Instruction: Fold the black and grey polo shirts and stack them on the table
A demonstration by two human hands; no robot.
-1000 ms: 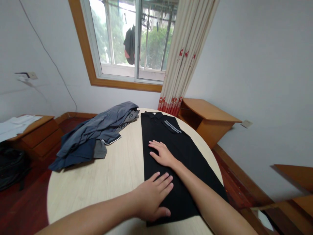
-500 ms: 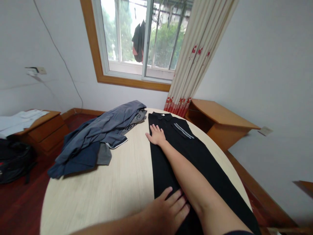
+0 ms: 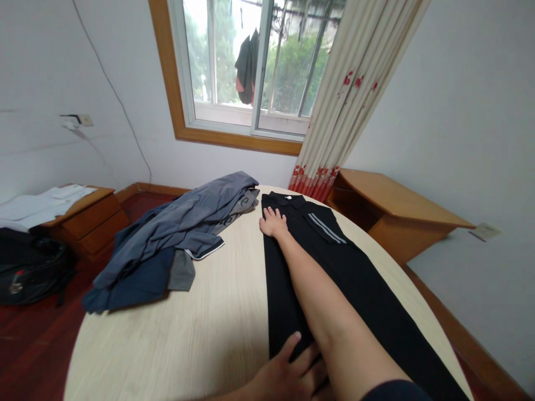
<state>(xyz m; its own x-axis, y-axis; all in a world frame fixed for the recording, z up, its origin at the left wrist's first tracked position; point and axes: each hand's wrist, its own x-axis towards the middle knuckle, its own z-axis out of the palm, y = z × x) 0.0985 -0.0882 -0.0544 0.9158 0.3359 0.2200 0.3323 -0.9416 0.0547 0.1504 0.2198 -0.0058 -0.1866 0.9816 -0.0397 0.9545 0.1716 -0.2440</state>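
A black polo shirt [image 3: 346, 289] lies flat, one side folded in, with its collar at the far end. Its sleeve [image 3: 326, 227] has two grey stripes and rests on top of the body. My right hand [image 3: 274, 223] is spread open on the shirt just below the collar, by the left folded edge. Nearer to me, my left hand [image 3: 288, 373] presses on the lower part of the shirt, fingers apart. My right forearm hides some of its fingertips, and the frame's bottom edge cuts it off. Neither hand grips the cloth.
The round pale table [image 3: 209, 312] carries a loose heap of grey and navy clothes [image 3: 175, 228] on the left. Beyond stand a wooden cabinet [image 3: 401, 195] at right, a curtain [image 3: 355, 100] and a window. Left are a drawer unit [image 3: 96, 228] and a black backpack [image 3: 33, 267].
The view has turned slightly left. My right hand's thumb has drawn in from the bare table to the shirt's edge. My left hand is a little lower in the picture.
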